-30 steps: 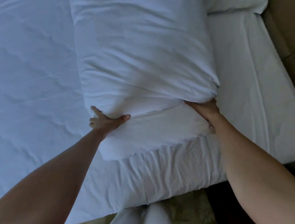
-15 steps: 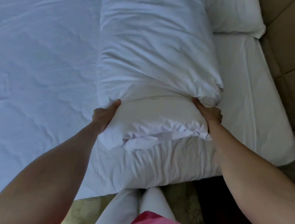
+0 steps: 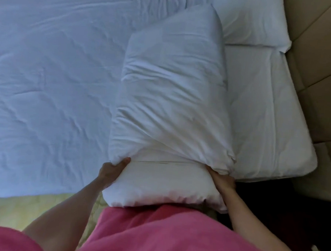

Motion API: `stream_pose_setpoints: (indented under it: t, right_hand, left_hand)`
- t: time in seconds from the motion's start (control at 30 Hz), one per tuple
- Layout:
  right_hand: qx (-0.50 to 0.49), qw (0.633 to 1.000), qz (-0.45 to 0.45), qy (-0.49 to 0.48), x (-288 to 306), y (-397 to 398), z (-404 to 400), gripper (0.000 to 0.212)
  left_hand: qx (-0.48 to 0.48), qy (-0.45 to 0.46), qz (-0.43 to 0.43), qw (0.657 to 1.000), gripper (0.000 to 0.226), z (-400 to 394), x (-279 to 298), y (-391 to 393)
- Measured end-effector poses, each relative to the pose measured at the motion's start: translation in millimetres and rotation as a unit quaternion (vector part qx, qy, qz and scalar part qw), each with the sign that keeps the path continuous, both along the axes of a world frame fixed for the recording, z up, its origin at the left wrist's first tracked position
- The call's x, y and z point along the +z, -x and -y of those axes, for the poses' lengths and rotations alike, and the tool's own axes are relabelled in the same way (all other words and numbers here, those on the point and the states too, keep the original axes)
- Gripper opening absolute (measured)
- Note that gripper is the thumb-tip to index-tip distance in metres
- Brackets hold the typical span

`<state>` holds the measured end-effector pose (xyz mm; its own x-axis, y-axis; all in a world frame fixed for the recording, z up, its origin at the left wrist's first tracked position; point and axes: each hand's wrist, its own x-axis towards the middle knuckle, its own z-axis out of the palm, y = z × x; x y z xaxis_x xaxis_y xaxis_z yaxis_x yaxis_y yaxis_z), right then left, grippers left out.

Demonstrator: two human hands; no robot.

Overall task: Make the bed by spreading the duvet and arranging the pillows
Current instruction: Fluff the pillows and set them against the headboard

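Observation:
A long white pillow is raised off the bed, its near end folded under and hanging over the bed's edge. My left hand grips the pillow's left side near that end, thumb on top. My right hand grips the right side, fingers tucked under the fold. A second white pillow lies flat at the head of the bed, far right. The white duvet is spread over the left of the bed with shallow wrinkles.
A beige padded headboard runs along the right. The bare sheeted mattress corner shows right of the held pillow. Patterned yellow-green floor lies below the bed edge; my pink clothing fills the bottom.
The pillow has been pulled toward me and lifted, its near end now past the bed's edge. Both hands kept their grip and drew back with it. The view tilted down.

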<state>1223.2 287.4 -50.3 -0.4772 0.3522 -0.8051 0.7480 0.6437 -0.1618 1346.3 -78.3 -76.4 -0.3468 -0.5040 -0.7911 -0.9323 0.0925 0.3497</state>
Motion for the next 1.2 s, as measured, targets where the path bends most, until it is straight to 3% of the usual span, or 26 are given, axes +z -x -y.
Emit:
stream_pose_setpoints:
  t: [0.13, 0.23, 0.3, 0.4, 0.5, 0.6, 0.67, 0.73, 0.83, 1.0, 1.2]
  right_hand:
    - [-0.044, 0.996, -0.015, 0.071, 6.9, 7.2, -4.7, 0.118]
    - [-0.078, 0.989, -0.004, 0.126, 5.4, 6.4, -15.8, 0.144]
    - [-0.078, 0.985, -0.027, 0.148, 0.1, 2.8, -22.7, 0.157]
    - [-0.061, 0.972, -0.121, 0.191, 5.9, 6.0, -21.3, 0.145]
    - [-0.024, 0.966, -0.152, 0.209, 6.8, 23.5, -15.7, 0.140]
    - [-0.043, 0.959, -0.171, 0.223, 4.5, 53.1, -9.6, 0.138]
    - [-0.027, 0.960, -0.182, 0.210, 9.6, 78.8, 0.5, 0.117]
    - [-0.008, 0.963, -0.197, 0.185, 8.3, 103.1, 13.4, 0.102]
    - [0.006, 0.975, -0.164, 0.150, -5.1, 123.2, 29.3, 0.129]
    - [-0.040, 0.986, -0.109, 0.122, -46.4, 133.6, 47.0, 0.143]
    - [-0.019, 0.993, -0.104, 0.053, -51.9, 132.9, 55.8, 0.132]
  left_hand:
    - [-0.047, 0.000, 0.014, 0.999, 0.101, 3.7, 0.6, 9.5]
    - [-0.106, -0.051, 0.005, 0.993, 0.090, 11.9, 3.7, 7.7]
    - [-0.126, -0.065, -0.015, 0.990, 0.100, 25.9, -6.1, 2.2]
    - [-0.079, -0.058, -0.045, 0.994, 0.118, 43.0, -12.4, 15.8]
    - [-0.041, -0.060, -0.081, 0.994, 0.115, 45.6, 3.2, 55.6]
    - [-0.096, -0.005, -0.075, 0.993, 0.125, 47.7, 0.7, 95.7]
    - [-0.153, 0.038, -0.051, 0.986, 0.132, 46.1, -5.3, 113.0]
    - [-0.147, 0.033, -0.037, 0.988, 0.145, 44.7, -15.7, 122.4]
    - [-0.104, 0.052, -0.004, 0.993, 0.156, 43.0, -31.0, 126.4]
    - [-0.106, 0.113, 0.033, 0.987, 0.123, 28.5, -46.4, 136.4]
    - [0.033, -0.015, -0.035, 0.999, 0.081, 47.0, -66.5, 136.2]
